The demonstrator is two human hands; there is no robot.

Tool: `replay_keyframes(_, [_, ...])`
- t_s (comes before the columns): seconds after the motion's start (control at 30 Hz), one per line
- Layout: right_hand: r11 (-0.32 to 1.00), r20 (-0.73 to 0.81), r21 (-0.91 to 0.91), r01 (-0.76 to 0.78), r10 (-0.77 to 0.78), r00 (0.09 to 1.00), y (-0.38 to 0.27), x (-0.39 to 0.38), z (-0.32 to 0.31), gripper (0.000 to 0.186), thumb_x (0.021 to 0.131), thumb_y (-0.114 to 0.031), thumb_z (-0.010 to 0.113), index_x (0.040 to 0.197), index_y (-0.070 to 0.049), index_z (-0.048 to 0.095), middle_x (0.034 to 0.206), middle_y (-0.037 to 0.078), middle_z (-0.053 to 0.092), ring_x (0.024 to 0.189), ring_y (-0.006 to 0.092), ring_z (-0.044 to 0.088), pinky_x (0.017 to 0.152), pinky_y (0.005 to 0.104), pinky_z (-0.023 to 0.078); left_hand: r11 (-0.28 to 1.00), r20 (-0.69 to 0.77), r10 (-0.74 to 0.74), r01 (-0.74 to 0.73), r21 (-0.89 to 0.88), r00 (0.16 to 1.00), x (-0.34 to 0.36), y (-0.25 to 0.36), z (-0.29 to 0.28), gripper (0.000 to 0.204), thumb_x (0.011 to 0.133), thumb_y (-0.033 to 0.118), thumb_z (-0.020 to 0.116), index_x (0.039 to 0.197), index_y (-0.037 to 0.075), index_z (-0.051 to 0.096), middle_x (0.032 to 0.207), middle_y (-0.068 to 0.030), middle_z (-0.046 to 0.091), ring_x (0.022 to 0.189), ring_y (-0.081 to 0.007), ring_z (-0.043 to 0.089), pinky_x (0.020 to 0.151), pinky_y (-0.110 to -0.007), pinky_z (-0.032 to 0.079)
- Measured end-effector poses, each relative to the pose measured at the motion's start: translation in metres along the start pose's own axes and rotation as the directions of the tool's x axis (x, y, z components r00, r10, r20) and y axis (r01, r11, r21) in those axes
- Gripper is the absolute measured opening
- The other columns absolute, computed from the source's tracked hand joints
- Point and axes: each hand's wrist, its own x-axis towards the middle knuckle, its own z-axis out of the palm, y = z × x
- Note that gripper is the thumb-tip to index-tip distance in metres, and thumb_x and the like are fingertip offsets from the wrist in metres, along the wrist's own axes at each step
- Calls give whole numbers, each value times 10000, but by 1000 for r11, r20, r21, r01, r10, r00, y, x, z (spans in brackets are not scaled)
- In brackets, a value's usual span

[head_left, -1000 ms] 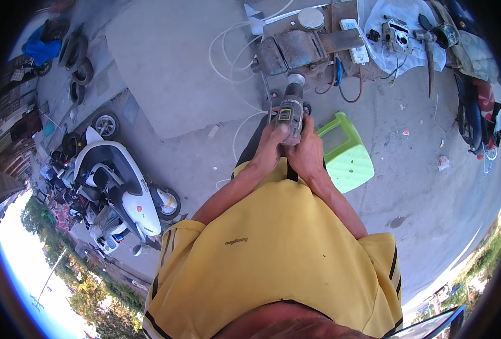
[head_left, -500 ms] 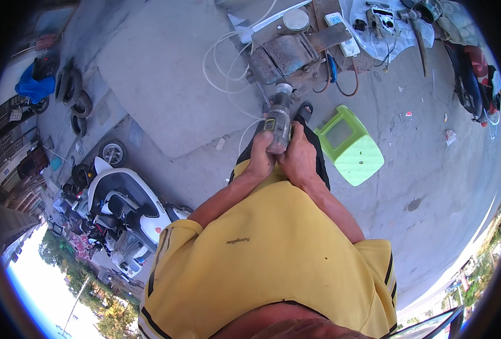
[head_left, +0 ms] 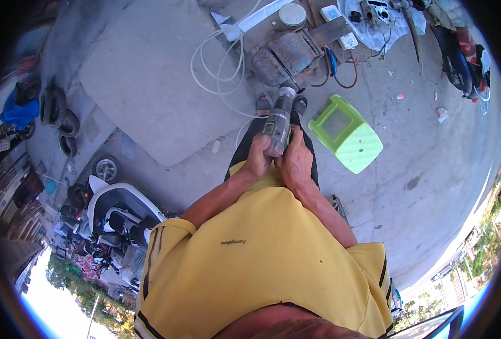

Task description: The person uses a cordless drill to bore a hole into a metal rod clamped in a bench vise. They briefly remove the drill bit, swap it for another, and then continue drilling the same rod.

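Both my hands are closed around a grey-and-black power drill point(head_left: 278, 125) in front of my waist. My left hand point(head_left: 257, 158) wraps the left side of its rear body, the thumb lying along it. From the right, my right hand point(head_left: 295, 157) grips it lower down, and the handle is hidden beneath the hands and drill body. The drill points away from me, with a pale silver fitting point(head_left: 287, 91) at its tip. Just beyond this tip stands a worn, rusty block-shaped metal machine point(head_left: 290, 55); I cannot tell whether they touch.
A green plastic stool point(head_left: 360, 148) lies on its side to the right. White tubing point(head_left: 200, 79) loops left of the machine. Beyond it are a round tin point(head_left: 292, 14) and metal engine parts point(head_left: 376, 12) on plastic sheeting. Tyres point(head_left: 53, 104) and a white scooter point(head_left: 120, 198) are at left.
The view has shifted, so the stool and machine sit slightly farther left. My left sandal now shows beside the drill. Both hands keep their hold on the drill.
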Motion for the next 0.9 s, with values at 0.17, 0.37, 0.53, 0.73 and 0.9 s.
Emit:
replay_keyframes(0.17, [1000,-69,3,29,-29,997,6,-1,16,675,751,-101,787,1320,-19,431,1142,241,662,914,439,697,700,491,557,998,29,21,-23,64,999,3,4,-4,607,915,479,543,1298,8,574,1090,-41,634,951,-121,617,842,-278,493])
replay_keyframes(0.37, [998,-69,59,21,-17,997,8,-2,24,645,758,-126,799,1284,-23,439,1162,234,654,934,443,693,723,493,560,991,32,-6,2,133,999,3,14,1,713,869,520,590,1351,-3,547,1139,-52,635,1000,-120,623,878,-279,501])
replay_keyframes(0.53, [990,-64,139,29,-20,998,18,-6,34,689,783,-161,792,1326,-14,393,1135,265,650,948,471,683,770,501,558,960,113,56,-84,266,992,4,22,9,772,830,496,610,1395,-22,512,1240,-93,634,1099,-160,627,964,-308,495])
replay_keyframes(0.73, [963,-87,271,-7,32,996,21,-3,47,678,781,-167,803,1307,-37,396,1159,263,642,984,480,676,802,494,560,885,139,48,-106,453,989,8,31,8,873,789,581,617,1389,-44,508,1258,-120,629,1133,-194,630,993,-337,494])
replay_keyframes(0.9, [920,-109,391,-9,56,992,31,1,78,690,802,-198,798,1329,-48,378,1114,241,663,960,455,692,798,477,561,799,175,56,-150,582,983,16,34,-6,955,756,644,637,1384,-62,499,1279,-135,622,1162,-218,626,1013,-355,488])
